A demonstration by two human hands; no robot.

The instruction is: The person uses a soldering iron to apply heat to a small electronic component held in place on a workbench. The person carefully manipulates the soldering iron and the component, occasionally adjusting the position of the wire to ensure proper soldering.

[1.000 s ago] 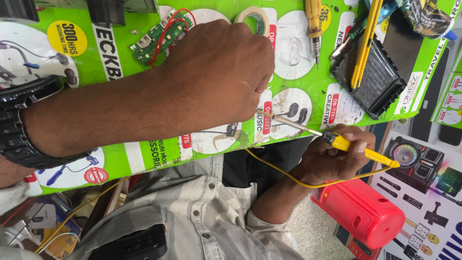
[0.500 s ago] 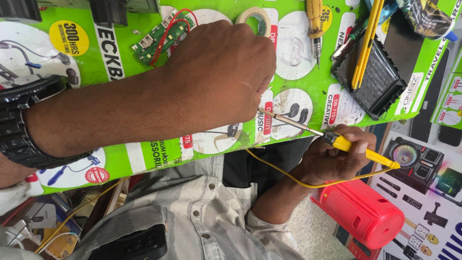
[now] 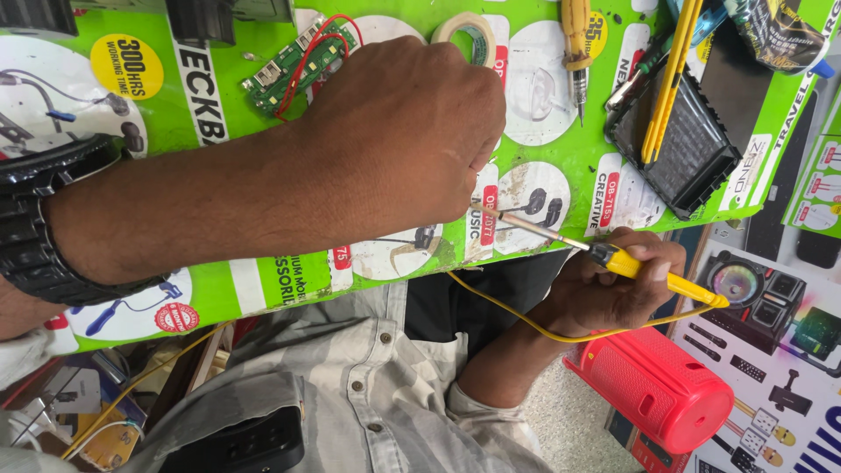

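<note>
Our right hand (image 3: pixel 613 285) grips a yellow-handled soldering iron with a thin metal shaft (image 3: pixel 648 270), its tip pointing toward ten o'clock and meeting our left hand (image 3: pixel 399 144), whose fingers pinch closed on something too small to tell above the green poster-covered table (image 3: pixel 561 166). A small green circuit board with red wires (image 3: pixel 302 61) lies at eleven o'clock.

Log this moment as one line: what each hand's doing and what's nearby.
right hand: grips yellow soldering iron, tip under left hand | left hand: pinched on green board, item hidden | near: circuit board, tape roll, red speaker
</note>
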